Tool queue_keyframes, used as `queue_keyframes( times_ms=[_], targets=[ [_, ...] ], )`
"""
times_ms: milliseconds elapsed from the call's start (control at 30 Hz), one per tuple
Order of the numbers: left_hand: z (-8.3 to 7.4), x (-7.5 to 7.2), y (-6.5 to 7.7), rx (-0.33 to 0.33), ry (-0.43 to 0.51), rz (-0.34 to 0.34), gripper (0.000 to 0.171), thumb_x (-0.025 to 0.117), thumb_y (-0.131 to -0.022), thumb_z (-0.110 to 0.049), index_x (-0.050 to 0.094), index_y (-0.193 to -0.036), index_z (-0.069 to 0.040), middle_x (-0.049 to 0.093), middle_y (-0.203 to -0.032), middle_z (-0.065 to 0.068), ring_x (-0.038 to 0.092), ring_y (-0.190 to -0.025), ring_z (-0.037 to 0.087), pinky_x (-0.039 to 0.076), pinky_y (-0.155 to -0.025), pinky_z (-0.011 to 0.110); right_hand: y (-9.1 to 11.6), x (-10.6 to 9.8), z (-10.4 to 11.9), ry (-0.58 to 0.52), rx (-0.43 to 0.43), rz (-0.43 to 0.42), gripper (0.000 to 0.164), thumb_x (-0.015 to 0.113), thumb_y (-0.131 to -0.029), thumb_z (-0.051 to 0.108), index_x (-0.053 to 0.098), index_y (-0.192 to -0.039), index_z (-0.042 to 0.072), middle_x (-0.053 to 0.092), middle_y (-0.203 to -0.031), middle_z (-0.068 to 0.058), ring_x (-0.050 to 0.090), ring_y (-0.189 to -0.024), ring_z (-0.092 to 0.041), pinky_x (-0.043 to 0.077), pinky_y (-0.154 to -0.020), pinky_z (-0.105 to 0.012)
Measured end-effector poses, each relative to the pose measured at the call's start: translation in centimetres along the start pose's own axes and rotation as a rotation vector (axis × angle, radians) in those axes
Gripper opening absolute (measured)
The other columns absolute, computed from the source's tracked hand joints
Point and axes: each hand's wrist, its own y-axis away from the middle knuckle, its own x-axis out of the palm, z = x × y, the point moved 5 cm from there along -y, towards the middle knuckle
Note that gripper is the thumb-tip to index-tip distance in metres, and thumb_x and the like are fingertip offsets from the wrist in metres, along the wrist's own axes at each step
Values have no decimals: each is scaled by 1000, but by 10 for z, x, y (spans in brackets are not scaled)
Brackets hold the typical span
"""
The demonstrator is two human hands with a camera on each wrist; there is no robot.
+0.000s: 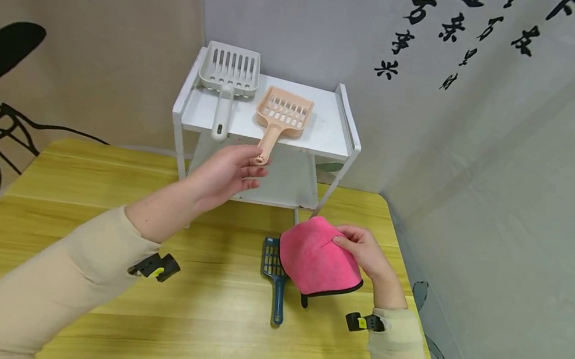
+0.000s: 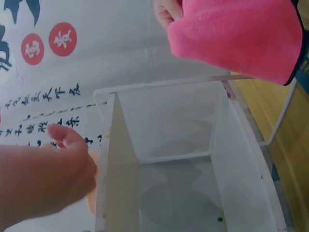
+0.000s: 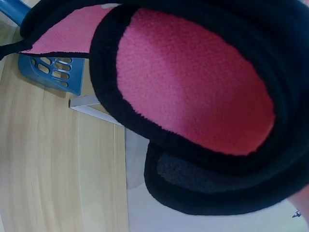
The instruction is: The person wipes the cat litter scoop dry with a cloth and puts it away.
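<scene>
At the end of its handle, the peach litter scoop (image 1: 285, 112) is pinched by my left hand (image 1: 227, 174); the slotted head overlaps the white shelf top in the head view. In the left wrist view that hand (image 2: 58, 179) hides most of the scoop. My right hand (image 1: 366, 252) grips a pink cloth (image 1: 318, 256) with black edging, which hangs in folds over the table. Close up in the right wrist view, the cloth (image 3: 193, 87) covers the fingers. A blue litter scoop (image 1: 278, 287) lies on the table, partly behind the cloth.
A small white shelf (image 1: 323, 139) stands at the back of the yellow wood-grain table (image 1: 199, 322). On its top at the left sits a light grey litter scoop (image 1: 227, 88), handle over the front edge. Printed curtains (image 1: 478, 164) hang behind and to the right.
</scene>
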Motion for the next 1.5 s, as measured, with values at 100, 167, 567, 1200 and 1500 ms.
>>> queue_keyframes(
  times_ms=[100, 167, 567, 1200, 1500],
  targets=[
    [-1, 2, 4, -3, 2, 44, 28, 36, -100, -14, 41, -124, 1, 52, -94, -2, 50, -80, 6, 44, -71, 15, 1, -1, 0, -1, -3, 4, 33, 54, -94, 8, 56, -119, -13, 64, -91, 15, 60, -81, -5, 50, -73, -21],
    [-1, 3, 5, -7, -13, 67, 36, 37, -100, -12, 36, -133, 5, 52, -95, -1, 50, -79, 6, 44, -70, 14, 1, -1, 1, -1, -4, 8, 33, 54, -94, 8, 55, -118, -14, 65, -91, 16, 60, -81, -5, 50, -73, -21],
    [-3, 6, -18, 18, -67, 52, 46, 41, -99, -8, 28, -141, 5, 46, -106, 3, 47, -90, 9, 43, -77, 15, 1, 1, -1, 7, 1, 10, 33, 55, -93, 9, 57, -118, -13, 64, -91, 14, 59, -80, -5, 49, -72, -21],
    [-2, 8, -32, -24, -150, -56, 25, 46, -98, -13, 49, -117, 3, 52, -84, -2, 49, -72, 5, 45, -67, 13, 4, -4, -6, 13, 13, -7, 33, 55, -93, 9, 56, -119, -12, 65, -97, 7, 60, -84, -5, 50, -74, -22],
    [-1, 8, -38, -45, -234, -56, 36, 44, -100, -23, 52, -125, 1, 55, -81, -4, 48, -65, 3, 43, -59, 13, 9, -5, -7, 0, -42, 6, 36, 57, -93, 17, 59, -117, -9, 67, -102, -1, 60, -84, -5, 51, -73, -22]
  ],
)
